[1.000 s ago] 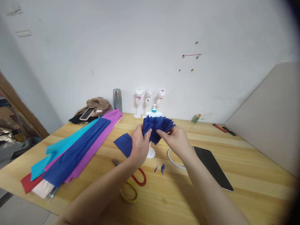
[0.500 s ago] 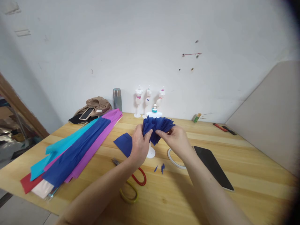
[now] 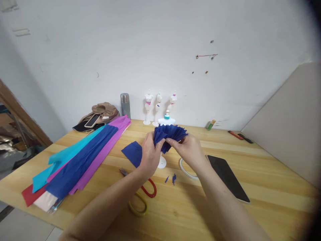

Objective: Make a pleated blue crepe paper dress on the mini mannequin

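Pleated dark blue tissue paper (image 3: 173, 133) fans out around a small white mannequin (image 3: 167, 120), whose neck carries a teal band. My left hand (image 3: 151, 150) pinches the paper's left part between thumb and fingers. On the right side, my right hand (image 3: 188, 147) grips the same paper, its thumb close to the left thumb. The mannequin's torso is hidden behind paper and hands; its round white base (image 3: 162, 163) shows below. A flat dark blue piece (image 3: 132, 152) lies left of my left hand. Scissors (image 3: 139, 202) with one red and one yellow handle lie under my left forearm.
Three small mannequins (image 3: 148, 102) stand by the wall, near a grey thermos (image 3: 125, 105). Coloured paper sheets (image 3: 82, 160) cover the left side. A white tape roll (image 3: 184, 170), a black tablet (image 3: 228, 177) and blue scraps (image 3: 174, 179) lie on the right and in the middle.
The view has tilted slightly. My right thumb has shifted a little left toward my left thumb, and both hands still hold the blue pleated paper.
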{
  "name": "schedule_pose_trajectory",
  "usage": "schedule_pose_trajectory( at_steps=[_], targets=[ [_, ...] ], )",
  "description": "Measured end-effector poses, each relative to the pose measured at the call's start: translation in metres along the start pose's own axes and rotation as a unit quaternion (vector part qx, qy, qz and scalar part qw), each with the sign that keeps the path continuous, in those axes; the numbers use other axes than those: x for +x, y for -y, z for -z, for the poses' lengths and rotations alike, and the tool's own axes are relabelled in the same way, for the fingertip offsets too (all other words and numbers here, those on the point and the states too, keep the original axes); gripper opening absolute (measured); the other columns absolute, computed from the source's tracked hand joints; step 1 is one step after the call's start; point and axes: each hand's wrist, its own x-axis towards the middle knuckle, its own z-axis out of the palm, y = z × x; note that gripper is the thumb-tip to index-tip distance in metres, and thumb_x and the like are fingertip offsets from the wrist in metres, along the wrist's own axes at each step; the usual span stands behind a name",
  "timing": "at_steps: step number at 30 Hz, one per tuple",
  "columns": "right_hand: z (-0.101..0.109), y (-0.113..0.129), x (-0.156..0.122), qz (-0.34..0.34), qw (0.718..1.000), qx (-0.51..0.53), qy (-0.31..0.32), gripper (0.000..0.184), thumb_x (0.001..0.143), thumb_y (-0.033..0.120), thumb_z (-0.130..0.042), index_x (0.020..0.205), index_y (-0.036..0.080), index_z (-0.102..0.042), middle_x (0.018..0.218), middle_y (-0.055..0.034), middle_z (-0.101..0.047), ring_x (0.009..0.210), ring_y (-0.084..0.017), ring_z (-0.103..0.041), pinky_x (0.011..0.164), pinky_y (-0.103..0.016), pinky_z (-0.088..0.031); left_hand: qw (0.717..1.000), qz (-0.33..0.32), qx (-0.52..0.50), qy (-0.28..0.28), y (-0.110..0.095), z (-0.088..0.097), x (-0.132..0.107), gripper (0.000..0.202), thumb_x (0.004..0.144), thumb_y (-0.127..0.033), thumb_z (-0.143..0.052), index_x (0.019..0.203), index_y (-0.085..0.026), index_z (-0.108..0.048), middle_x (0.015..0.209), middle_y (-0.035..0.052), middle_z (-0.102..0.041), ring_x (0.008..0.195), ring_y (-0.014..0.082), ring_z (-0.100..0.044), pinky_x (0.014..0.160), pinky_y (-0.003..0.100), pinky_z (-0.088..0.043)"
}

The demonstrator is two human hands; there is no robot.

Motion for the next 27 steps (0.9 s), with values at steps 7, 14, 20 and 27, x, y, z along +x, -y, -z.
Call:
schedule_pose_trajectory(
  at_steps=[7, 14, 20, 27],
  targets=[
    [-0.0007, 0.0016, -0.0009, -0.005, 1.000, -0.005, 0.009, 0.021, 0.071, 0.039, -0.061, 0.063, 0.019, -0.063, 0.063, -0.0062, -0.067, 0.062, -0.022, -0.063, 0.058, -0.033, -0.045, 1.000, -0.021, 0.009, 0.003, 0.0029, 0.0022, 0.0016, 0.016, 0.087, -0.023, -0.058, 0.101, -0.016, -0.060, 0.096, 0.0061, -0.067, 0.093, 0.0202, -0.063, 0.083, 0.031, -0.046],
    [-0.0015, 0.0026, -0.0025, -0.003, 1.000, 0.014, 0.002, 0.021, 0.069, 0.039, -0.063, 0.062, 0.019, -0.063, 0.061, -0.0060, -0.068, 0.058, -0.021, -0.061, 0.056, -0.033, -0.045, 0.999, -0.028, 0.030, -0.003, 0.0040, 0.0053, 0.0051, 0.017, 0.088, -0.022, -0.057, 0.103, -0.016, -0.060, 0.098, 0.0074, -0.068, 0.096, 0.0211, -0.063, 0.086, 0.033, -0.047],
    [-0.0002, 0.0009, -0.0023, 0.021, 1.000, 0.019, -0.011, 0.020, 0.070, 0.037, -0.064, 0.062, 0.019, -0.064, 0.059, -0.0047, -0.068, 0.056, -0.019, -0.059, 0.055, -0.032, -0.044, 0.999, -0.025, 0.031, 0.006, 0.0028, 0.0059, 0.0050, 0.016, 0.088, -0.023, -0.056, 0.101, -0.016, -0.061, 0.099, 0.0086, -0.069, 0.096, 0.0220, -0.064, 0.085, 0.033, -0.048],
    [0.0012, 0.0056, -0.0019, 0.005, 1.000, 0.018, -0.009, 0.017, 0.068, 0.034, -0.067, 0.062, 0.019, -0.063, 0.061, -0.0053, -0.068, 0.057, -0.020, -0.060, 0.056, -0.032, -0.044, 0.999, -0.029, 0.034, 0.009, 0.0042, 0.0058, 0.0066, 0.015, 0.089, -0.026, -0.056, 0.099, -0.017, -0.061, 0.096, 0.0078, -0.069, 0.092, 0.0217, -0.064, 0.083, 0.034, -0.047]
  ],
)
